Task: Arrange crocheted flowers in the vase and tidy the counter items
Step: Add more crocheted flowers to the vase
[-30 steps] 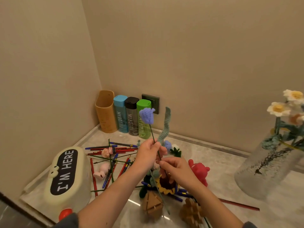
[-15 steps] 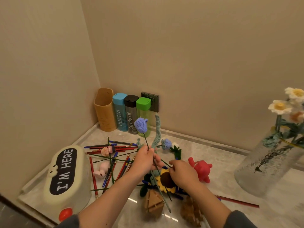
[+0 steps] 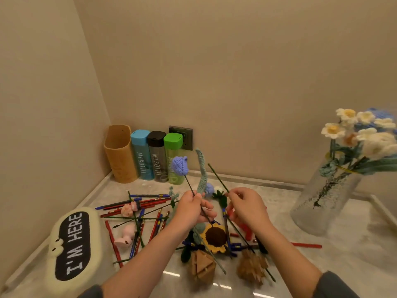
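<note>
My left hand (image 3: 192, 209) grips the thin stem of a blue crocheted tulip (image 3: 180, 165) together with a grey-green crocheted leaf (image 3: 201, 168), both held upright above the counter. My right hand (image 3: 247, 206) pinches a bare dark-green stem (image 3: 217, 177) that slants up to the left. A crocheted sunflower (image 3: 214, 236) lies on the counter below both hands. At the right stands a frosted glass vase (image 3: 322, 203) holding white crocheted daisies (image 3: 343, 125).
Red and blue pencils (image 3: 139, 214) and loose stems litter the counter on the left. Three bottles (image 3: 156, 158) and a tan holder (image 3: 119, 153) line the back corner. A cream "I'M HERE" case (image 3: 74, 246) lies front left. Two wooden figures (image 3: 202, 266) stand near the front.
My right hand has lifted off the pile with a green stem pinched in it. My left hand with the tulip and leaf sank slightly. The view shifted, showing more of the vase.
</note>
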`<state>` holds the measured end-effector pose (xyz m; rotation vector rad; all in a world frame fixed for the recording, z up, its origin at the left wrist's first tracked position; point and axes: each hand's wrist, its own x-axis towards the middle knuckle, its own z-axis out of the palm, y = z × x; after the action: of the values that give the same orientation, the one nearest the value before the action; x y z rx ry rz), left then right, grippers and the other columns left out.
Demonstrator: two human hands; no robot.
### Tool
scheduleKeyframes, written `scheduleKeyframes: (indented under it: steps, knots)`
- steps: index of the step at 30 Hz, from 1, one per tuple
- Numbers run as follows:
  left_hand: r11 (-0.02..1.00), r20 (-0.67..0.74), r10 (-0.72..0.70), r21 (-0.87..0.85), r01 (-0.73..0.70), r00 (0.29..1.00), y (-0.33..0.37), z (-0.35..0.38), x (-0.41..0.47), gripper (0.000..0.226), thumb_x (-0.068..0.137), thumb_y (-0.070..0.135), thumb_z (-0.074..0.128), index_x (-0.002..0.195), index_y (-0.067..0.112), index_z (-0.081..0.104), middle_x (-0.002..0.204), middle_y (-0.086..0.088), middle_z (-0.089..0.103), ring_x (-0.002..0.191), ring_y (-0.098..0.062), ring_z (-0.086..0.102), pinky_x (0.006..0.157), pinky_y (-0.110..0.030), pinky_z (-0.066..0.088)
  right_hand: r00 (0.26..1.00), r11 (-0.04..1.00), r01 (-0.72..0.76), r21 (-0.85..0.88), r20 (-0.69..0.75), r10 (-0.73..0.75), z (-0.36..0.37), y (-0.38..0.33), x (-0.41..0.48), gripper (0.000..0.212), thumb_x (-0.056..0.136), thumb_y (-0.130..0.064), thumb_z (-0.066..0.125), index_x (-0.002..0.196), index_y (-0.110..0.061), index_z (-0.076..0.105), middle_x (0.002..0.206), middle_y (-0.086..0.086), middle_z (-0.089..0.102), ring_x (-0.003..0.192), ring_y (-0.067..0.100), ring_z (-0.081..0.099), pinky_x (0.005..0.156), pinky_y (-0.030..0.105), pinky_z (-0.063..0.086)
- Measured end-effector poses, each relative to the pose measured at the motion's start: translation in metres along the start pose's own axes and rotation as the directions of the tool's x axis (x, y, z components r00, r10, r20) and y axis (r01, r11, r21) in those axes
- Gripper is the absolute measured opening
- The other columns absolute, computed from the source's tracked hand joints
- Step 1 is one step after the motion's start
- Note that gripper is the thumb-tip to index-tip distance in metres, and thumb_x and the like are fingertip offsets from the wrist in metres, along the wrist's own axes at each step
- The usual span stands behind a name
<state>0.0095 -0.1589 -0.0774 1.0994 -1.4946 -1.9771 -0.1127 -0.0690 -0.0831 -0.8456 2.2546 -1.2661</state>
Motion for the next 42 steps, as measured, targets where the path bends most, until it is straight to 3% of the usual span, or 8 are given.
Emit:
scheduleKeyframes:
  steps: [3,7,13,18,28,34,38,42]
  knots:
    - [1.000,0.092,0.003,0.030,-0.006,0.996,0.007,0.006,-0.008,0.026,0.106,0.017,0.029,0.121,0.002,0.044,0.084,-0.014,0.067,0.057,-0.020,0.066,0.058,-0.033,0.059,0.985,0.936,-0.166,0.309,0.009,0.172,-0.011,-0.015,-0.020,0.028,0.096,-0.021,0.048,0.089,-0.003,0.068,0.069,0.016,0.072,0.048,0.023,0.062,0.042,0.027,0.044]
    - [0.996,0.220,-0.002,0.087,-0.018,0.976,0.013,0.010,-0.026,0.025,0.105,0.019,0.031,0.118,0.004,0.047,0.094,-0.015,0.072,0.064,-0.021,0.069,0.057,-0.030,0.058,0.973,0.895,-0.183,0.406,-0.058,0.225,-0.025,-0.033,-0.060,0.033,0.095,-0.027,0.057,0.089,0.003,0.069,0.071,0.018,0.073,0.046,0.019,0.062,0.040,0.025,0.044]
    - [0.997,0.368,0.016,0.069,-0.044,0.930,0.019,0.014,-0.058,0.022,0.104,0.015,0.034,0.110,0.004,0.051,0.092,-0.013,0.072,0.064,-0.021,0.070,0.051,-0.029,0.056,0.967,0.853,-0.125,0.506,-0.131,0.220,-0.035,-0.054,-0.124,0.016,0.089,-0.012,0.061,0.083,-0.001,0.070,0.072,0.015,0.073,0.047,0.018,0.060,0.038,0.021,0.042]
    - [0.992,0.481,0.003,0.106,-0.061,0.877,0.011,0.030,-0.084,0.024,0.104,0.016,0.037,0.114,0.003,0.054,0.094,-0.013,0.072,0.067,-0.020,0.071,0.056,-0.030,0.059,0.948,0.856,-0.044,0.515,-0.250,0.199,-0.039,-0.056,-0.175,0.003,0.086,-0.005,0.065,0.088,-0.005,0.063,0.069,0.010,0.072,0.045,0.013,0.057,0.037,0.021,0.040]
    - [0.998,0.627,0.048,-0.069,-0.006,0.777,0.010,0.074,-0.132,0.021,0.104,0.010,0.033,0.106,0.007,0.055,0.099,-0.012,0.067,0.086,-0.022,0.067,0.067,-0.029,0.056,0.954,0.966,-0.108,0.237,-0.249,0.167,-0.060,-0.021,-0.229,0.035,0.080,-0.006,0.073,0.104,-0.003,0.048,0.090,0.022,0.072,0.064,0.017,0.064,0.043,0.024,0.043]
    - [0.989,0.565,0.120,-0.139,-0.049,0.816,0.006,0.105,-0.137,0.022,0.103,0.005,0.029,0.093,0.006,0.048,0.061,-0.006,0.046,0.050,-0.014,0.048,0.056,-0.028,0.050,0.963,0.956,-0.185,0.227,-0.152,0.222,-0.087,-0.011,-0.232,0.019,0.081,-0.008,0.072,0.092,-0.005,0.056,0.084,0.015,0.075,0.068,0.021,0.070,0.050,0.028,0.051]
    - [0.986,0.529,0.158,-0.137,-0.100,0.834,0.001,0.127,-0.135,0.021,0.104,0.009,0.028,0.092,0.008,0.045,0.062,-0.003,0.038,0.044,-0.011,0.034,0.045,-0.025,0.039,0.945,0.956,-0.102,0.275,-0.274,0.179,-0.119,-0.011,-0.218,0.017,0.092,-0.020,0.063,0.105,-0.009,0.065,0.075,0.007,0.071,0.056,0.014,0.062,0.046,0.025,0.047]
    - [0.984,0.553,0.168,-0.144,-0.105,0.816,0.002,0.143,-0.140,0.022,0.104,0.010,0.030,0.089,0.010,0.047,0.055,0.002,0.039,0.039,-0.007,0.030,0.040,-0.022,0.033,0.939,0.900,-0.016,0.436,-0.302,0.163,-0.146,-0.014,-0.198,0.017,0.096,-0.022,0.057,0.108,-0.015,0.067,0.087,0.004,0.068,0.058,0.011,0.056,0.045,0.023,0.040]
